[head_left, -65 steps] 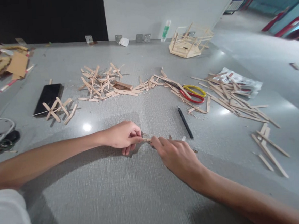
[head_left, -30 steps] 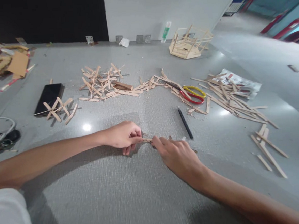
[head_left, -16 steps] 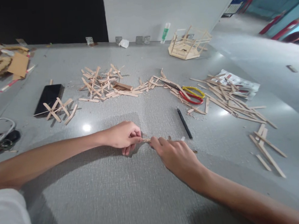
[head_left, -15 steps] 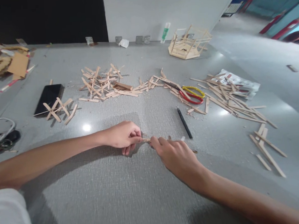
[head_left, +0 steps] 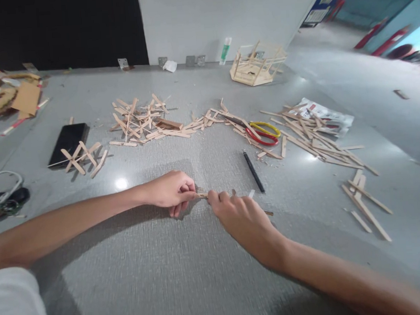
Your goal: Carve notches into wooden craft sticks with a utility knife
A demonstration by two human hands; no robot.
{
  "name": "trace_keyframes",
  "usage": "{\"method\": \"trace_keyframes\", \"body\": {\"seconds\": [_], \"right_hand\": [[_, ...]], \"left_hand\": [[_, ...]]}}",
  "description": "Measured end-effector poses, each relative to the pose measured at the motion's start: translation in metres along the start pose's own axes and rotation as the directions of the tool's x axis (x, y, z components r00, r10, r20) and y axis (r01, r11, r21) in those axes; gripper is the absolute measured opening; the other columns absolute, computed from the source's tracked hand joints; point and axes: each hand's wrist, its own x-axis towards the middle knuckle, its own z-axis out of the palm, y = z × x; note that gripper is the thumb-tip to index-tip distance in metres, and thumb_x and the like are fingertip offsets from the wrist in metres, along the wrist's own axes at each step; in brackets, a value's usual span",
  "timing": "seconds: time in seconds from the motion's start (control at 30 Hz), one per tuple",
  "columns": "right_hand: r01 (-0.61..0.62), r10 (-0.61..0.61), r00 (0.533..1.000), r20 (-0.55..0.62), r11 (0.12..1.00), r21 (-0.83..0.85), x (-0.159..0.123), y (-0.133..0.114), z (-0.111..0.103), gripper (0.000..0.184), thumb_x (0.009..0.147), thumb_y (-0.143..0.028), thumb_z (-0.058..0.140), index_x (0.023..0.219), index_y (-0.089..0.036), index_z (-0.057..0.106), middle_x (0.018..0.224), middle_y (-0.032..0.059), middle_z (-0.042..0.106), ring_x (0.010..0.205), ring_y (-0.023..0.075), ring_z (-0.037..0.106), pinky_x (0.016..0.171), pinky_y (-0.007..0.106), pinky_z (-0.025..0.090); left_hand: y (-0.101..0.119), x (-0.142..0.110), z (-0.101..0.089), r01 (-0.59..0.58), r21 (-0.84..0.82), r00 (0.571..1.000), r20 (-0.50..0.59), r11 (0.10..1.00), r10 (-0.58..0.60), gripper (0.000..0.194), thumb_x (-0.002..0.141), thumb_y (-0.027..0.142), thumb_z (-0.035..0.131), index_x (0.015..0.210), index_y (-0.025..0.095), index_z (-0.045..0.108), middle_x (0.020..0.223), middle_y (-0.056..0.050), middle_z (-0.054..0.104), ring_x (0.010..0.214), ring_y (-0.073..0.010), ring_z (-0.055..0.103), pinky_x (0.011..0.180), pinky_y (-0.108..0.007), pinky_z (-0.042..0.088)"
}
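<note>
Between left grip and right; stick

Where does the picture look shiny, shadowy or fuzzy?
Head view: a bright glare spot on the gray table, between the black phone and the left hand; head view: a soft shadow below the left forearm; head view: upper-right background smeared and stretched; head view: the wooden piece at the left fingertips is too small to see sharply.

The left hand and right hand nearly meet — fingers curled (forearms angling inward).
</note>
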Motion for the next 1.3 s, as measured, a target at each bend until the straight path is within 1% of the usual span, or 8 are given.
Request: {"method": "trace_keyframes", "body": {"seconds": [0.13, 0.27, 0.43, 0.67, 0.87, 1.1, 1.2, 1.3], "right_hand": [[-0.014, 0.014, 1.000, -0.002, 0.999, 0.048, 0.000, 0.002, 0.002, 0.021, 0.084, 0.001, 0.043, 0.085, -0.018, 0.051, 0.066, 0.0001, 0.059, 0.052, 0.0139, 0.058, 0.047, 0.029, 0.020], [-0.006, 0.001, 1.000, 0.028, 0.982, 0.187, -0.001, 0.007, 0.007, 0.020, 0.086, 0.000, 0.042, 0.089, -0.017, 0.052, 0.069, 0.0006, 0.061, 0.054, 0.0139, 0.059, 0.047, 0.030, 0.018], [0.013, -0.035, 0.998, 0.056, 0.938, 0.348, -0.002, 0.012, 0.012, 0.019, 0.091, -0.003, 0.041, 0.093, -0.017, 0.053, 0.074, -0.0003, 0.065, 0.054, 0.0109, 0.058, 0.048, 0.030, 0.016], [-0.005, -0.007, 0.999, 0.041, 0.957, 0.290, -0.001, 0.009, 0.011, 0.018, 0.093, -0.006, 0.041, 0.091, -0.017, 0.055, 0.069, -0.0004, 0.063, 0.052, 0.0103, 0.056, 0.049, 0.030, 0.015], [-0.012, 0.003, 0.999, 0.040, 0.970, 0.242, -0.001, 0.007, 0.008, 0.021, 0.088, -0.001, 0.043, 0.091, -0.018, 0.054, 0.068, -0.0016, 0.062, 0.053, 0.0108, 0.057, 0.049, 0.030, 0.018], [-0.048, 0.048, 0.999, -0.005, 0.999, 0.016, -0.002, -0.004, -0.003, 0.025, 0.087, 0.002, 0.040, 0.080, -0.019, 0.052, 0.065, 0.0009, 0.059, 0.055, 0.0127, 0.058, 0.049, 0.028, 0.024], [-0.050, 0.049, 0.999, 0.023, 0.998, 0.031, -0.001, -0.003, -0.002, 0.025, 0.086, 0.003, 0.040, 0.082, -0.019, 0.053, 0.065, 0.0014, 0.060, 0.054, 0.0130, 0.058, 0.048, 0.028, 0.023], [-0.016, 0.011, 0.999, 0.038, 0.991, 0.136, -0.001, 0.005, 0.005, 0.022, 0.087, 0.000, 0.041, 0.088, -0.018, 0.054, 0.068, 0.0003, 0.061, 0.053, 0.0128, 0.058, 0.047, 0.029, 0.021]], "left_hand": [[0.002, -0.001, 0.001, 0.011, -0.023, 1.000, -0.004, 1.000, -0.011, 0.029, 0.094, 0.037, 0.054, 0.076, 0.014, 0.053, 0.054, -0.001, 0.062, 0.040, -0.0113, 0.060, 0.038, -0.016, 0.045], [0.000, -0.001, 0.001, -0.002, -0.037, 1.000, -0.016, 0.999, 0.001, 0.030, 0.093, 0.039, 0.055, 0.077, 0.014, 0.054, 0.057, -0.002, 0.064, 0.041, -0.0117, 0.061, 0.039, -0.018, 0.045], [-0.003, 0.000, 0.000, -0.001, -0.088, 1.000, 0.005, 0.996, 0.001, 0.033, 0.091, 0.044, 0.057, 0.078, 0.014, 0.054, 0.056, -0.001, 0.063, 0.041, -0.0110, 0.060, 0.040, -0.018, 0.045], [-0.004, -0.001, -0.002, -0.026, -0.030, 0.999, 0.020, 0.999, 0.026, 0.035, 0.093, 0.046, 0.054, 0.080, 0.014, 0.057, 0.060, -0.004, 0.067, 0.045, -0.0131, 0.064, 0.045, -0.021, 0.049], [-0.006, 0.000, -0.002, -0.027, -0.022, 0.999, 0.019, 0.999, 0.028, 0.032, 0.095, 0.042, 0.052, 0.080, 0.013, 0.057, 0.061, -0.004, 0.067, 0.046, -0.0132, 0.065, 0.044, -0.019, 0.050], [-0.005, 0.001, -0.001, -0.040, -0.018, 0.999, 0.016, 0.999, 0.040, 0.035, 0.094, 0.045, 0.053, 0.077, 0.014, 0.056, 0.059, -0.003, 0.066, 0.044, -0.0134, 0.064, 0.041, -0.019, 0.048], [-0.004, 0.001, -0.001, -0.030, -0.005, 1.000, 0.005, 1.000, 0.030, 0.037, 0.093, 0.047, 0.054, 0.077, 0.014, 0.056, 0.059, -0.003, 0.066, 0.043, -0.0130, 0.063, 0.041, -0.019, 0.047], [-0.004, 0.000, -0.001, -0.019, 0.003, 1.000, -0.009, 1.000, 0.019, 0.036, 0.093, 0.045, 0.054, 0.077, 0.013, 0.057, 0.059, -0.003, 0.066, 0.044, -0.0130, 0.063, 0.042, -0.020, 0.047]]}}
